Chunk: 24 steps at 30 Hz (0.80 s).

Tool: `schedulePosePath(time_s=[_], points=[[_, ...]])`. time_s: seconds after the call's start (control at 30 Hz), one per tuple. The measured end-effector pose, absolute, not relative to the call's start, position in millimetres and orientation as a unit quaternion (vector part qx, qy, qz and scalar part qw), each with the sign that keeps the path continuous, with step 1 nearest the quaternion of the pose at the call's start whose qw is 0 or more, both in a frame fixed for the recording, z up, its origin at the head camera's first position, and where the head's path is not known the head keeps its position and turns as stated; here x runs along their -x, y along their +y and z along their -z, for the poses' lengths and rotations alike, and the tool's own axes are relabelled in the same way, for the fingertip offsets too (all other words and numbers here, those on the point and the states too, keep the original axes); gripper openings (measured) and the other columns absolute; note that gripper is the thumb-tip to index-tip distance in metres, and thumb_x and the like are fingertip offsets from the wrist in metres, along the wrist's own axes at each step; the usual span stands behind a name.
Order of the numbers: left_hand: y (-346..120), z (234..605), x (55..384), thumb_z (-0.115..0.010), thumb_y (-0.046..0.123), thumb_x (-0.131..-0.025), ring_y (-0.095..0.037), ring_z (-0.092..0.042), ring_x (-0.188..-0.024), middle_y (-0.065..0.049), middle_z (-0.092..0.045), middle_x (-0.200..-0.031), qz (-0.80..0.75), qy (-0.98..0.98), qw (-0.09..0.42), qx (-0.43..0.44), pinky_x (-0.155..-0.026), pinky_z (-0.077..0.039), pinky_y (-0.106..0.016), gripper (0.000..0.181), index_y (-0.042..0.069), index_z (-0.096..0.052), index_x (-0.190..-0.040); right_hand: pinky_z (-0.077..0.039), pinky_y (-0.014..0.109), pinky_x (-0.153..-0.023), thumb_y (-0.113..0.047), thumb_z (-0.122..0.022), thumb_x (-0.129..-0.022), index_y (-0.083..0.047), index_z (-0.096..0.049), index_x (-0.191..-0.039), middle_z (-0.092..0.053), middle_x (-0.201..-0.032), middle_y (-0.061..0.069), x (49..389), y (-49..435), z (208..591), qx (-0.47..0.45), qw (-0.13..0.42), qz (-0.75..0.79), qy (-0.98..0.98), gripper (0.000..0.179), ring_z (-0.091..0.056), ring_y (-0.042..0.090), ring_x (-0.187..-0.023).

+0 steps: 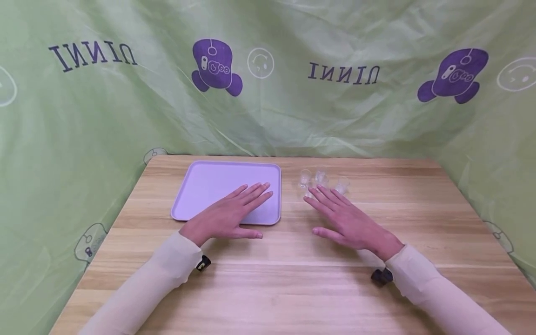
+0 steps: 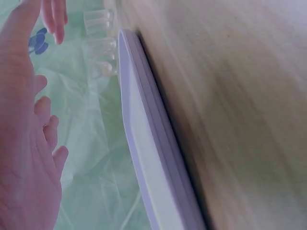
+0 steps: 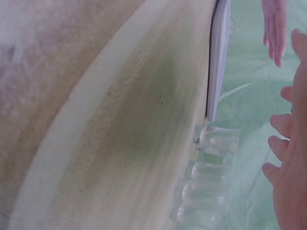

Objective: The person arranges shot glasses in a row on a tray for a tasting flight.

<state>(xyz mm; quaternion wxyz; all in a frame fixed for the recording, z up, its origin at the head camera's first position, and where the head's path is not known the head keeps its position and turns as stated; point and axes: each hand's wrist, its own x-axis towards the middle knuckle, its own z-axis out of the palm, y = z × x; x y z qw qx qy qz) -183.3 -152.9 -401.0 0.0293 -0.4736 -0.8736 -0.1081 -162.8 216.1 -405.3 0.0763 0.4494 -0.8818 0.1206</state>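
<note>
My left hand hovers palm down over the near right part of a lilac tray, fingers straight and thumb out to the side. To its right my right hand is held flat too, its fingertips overlapping a group of small clear glasses in the head view. Neither hand holds anything. In the right wrist view several glasses stand upright on the table beyond the tray's end, with the right hand above them. The left wrist view shows the left hand raised above the tray rim.
Tray and glasses sit on the far half of a wood-grain table. Behind it and along both sides hangs a green curtain with purple prints. A small black device is worn at the right wrist, another at the left.
</note>
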Motion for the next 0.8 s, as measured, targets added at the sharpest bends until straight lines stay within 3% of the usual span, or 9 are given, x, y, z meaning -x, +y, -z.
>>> schedulePosePath(time_s=[0.23, 0.4, 0.63, 0.8], points=[[-171, 410, 178, -0.058, 0.068, -0.096, -0.019, -0.01, -0.156, -0.004, -0.012, -0.172, 0.149, -0.879, 0.026, 0.452, -0.125, -0.01, -0.045, 0.097, 0.018, -0.016, -0.167, -0.011, 0.046, -0.125, -0.04, -0.06, -0.105, -0.012, -0.028, -0.164, -0.024, -0.168, 0.014, 158, 229, 410, -0.417, 0.071, -0.145, -0.895, 0.073, -0.018, 0.035, -0.154], [-187, 414, 176, -0.057, 0.065, -0.098, -0.021, -0.014, -0.156, -0.005, -0.013, -0.172, 0.14, -0.894, 0.044, 0.423, -0.125, -0.009, -0.048, 0.093, 0.015, -0.018, -0.167, -0.012, 0.045, -0.125, -0.037, -0.063, -0.103, -0.014, -0.03, -0.164, -0.027, -0.167, 0.012, 157, 238, 411, -0.397, 0.086, -0.162, -0.9, 0.073, -0.021, 0.034, -0.154], [-207, 406, 176, -0.061, 0.056, -0.1, -0.023, -0.014, -0.156, -0.007, -0.013, -0.172, 0.17, -0.903, 0.063, 0.389, -0.124, -0.01, -0.05, 0.09, 0.014, -0.016, -0.167, -0.034, 0.058, -0.112, -0.035, -0.073, -0.095, -0.01, -0.043, -0.157, -0.051, -0.152, 0.01, 163, 246, 409, -0.379, 0.156, -0.185, -0.893, 0.073, -0.044, 0.034, -0.139], [-224, 404, 178, -0.07, 0.048, -0.097, -0.026, -0.013, -0.156, -0.009, -0.007, -0.172, 0.2, -0.911, 0.078, 0.353, -0.124, -0.012, -0.048, 0.1, 0.011, -0.007, -0.167, -0.039, 0.056, -0.109, -0.048, -0.061, -0.101, -0.006, -0.046, -0.154, -0.055, -0.146, 0.015, 168, 251, 411, -0.364, 0.211, -0.203, -0.884, 0.069, -0.051, 0.037, -0.132]])
